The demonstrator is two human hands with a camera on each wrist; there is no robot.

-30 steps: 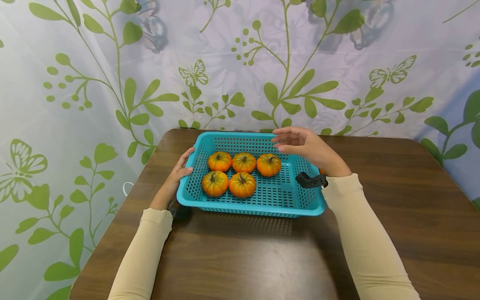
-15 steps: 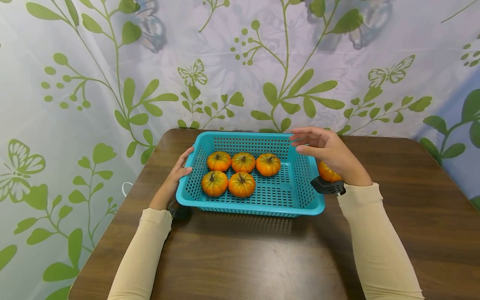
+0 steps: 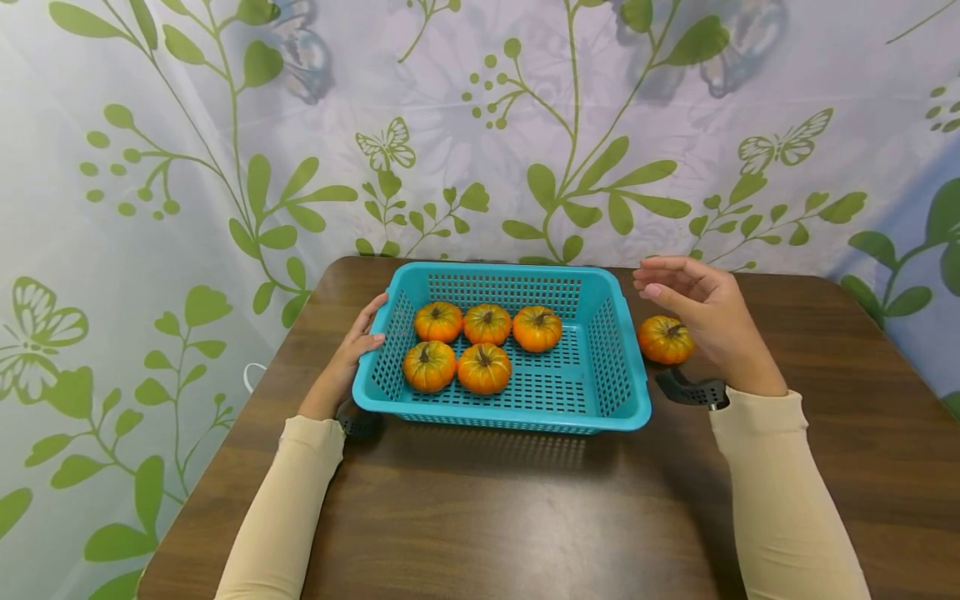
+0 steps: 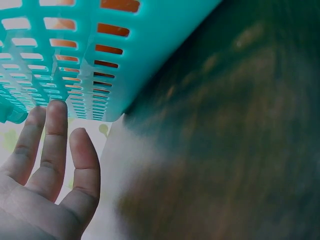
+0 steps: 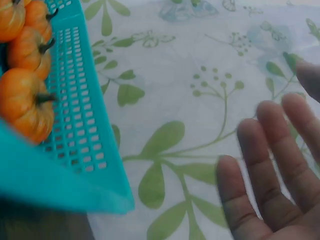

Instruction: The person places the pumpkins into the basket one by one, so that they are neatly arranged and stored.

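Note:
A turquoise perforated plastic basket (image 3: pixel 525 421) holds small orange pumpkins, three in a back row and two in front, such as the front-left pumpkin (image 3: pixel 430 367). At its left end my left hand (image 3: pixel 347 358) touches the rim, thumb over the edge. Its fingers (image 4: pixel 56 150) stretch fairly straight along the outer wall in the left wrist view. Beyond the basket's right end, one more pumpkin (image 3: pixel 666 340) sits on the table. My right hand (image 3: pixel 712 312) hovers above and beside that pumpkin, fingers loosely bent and holding nothing; in the right wrist view its fingers (image 5: pixel 272 190) are spread apart.
The dark wooden table (image 3: pixel 480 517) backs onto a hanging cloth (image 3: pixel 465 125) printed with leaves and butterflies. A white cable loop (image 3: pixel 251 377) shows at the table's left edge. Each wrist wears a black camera mount, such as the right mount (image 3: pixel 690 389).
My right hand has moved right, from above the basket's right part to beside its right end, uncovering the pumpkin on the table. The left hand and basket have stayed in place.

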